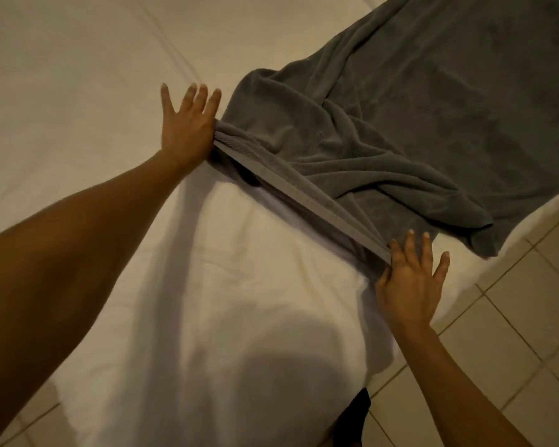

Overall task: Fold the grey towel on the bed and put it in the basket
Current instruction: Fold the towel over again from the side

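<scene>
I see two bare forearms, no sleeves, no watch, no rings. Left hand and right hand ungloved, nails short. Dark garment at bottom edge, black, detail unclear.

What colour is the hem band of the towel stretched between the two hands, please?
A lighter grey than the dark grey towel, clearest in the head view.

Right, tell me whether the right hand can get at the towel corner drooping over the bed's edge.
Probably yes: the right hand pinches the grey towel hem near that corner, nothing lies between, but it must release first.
</scene>
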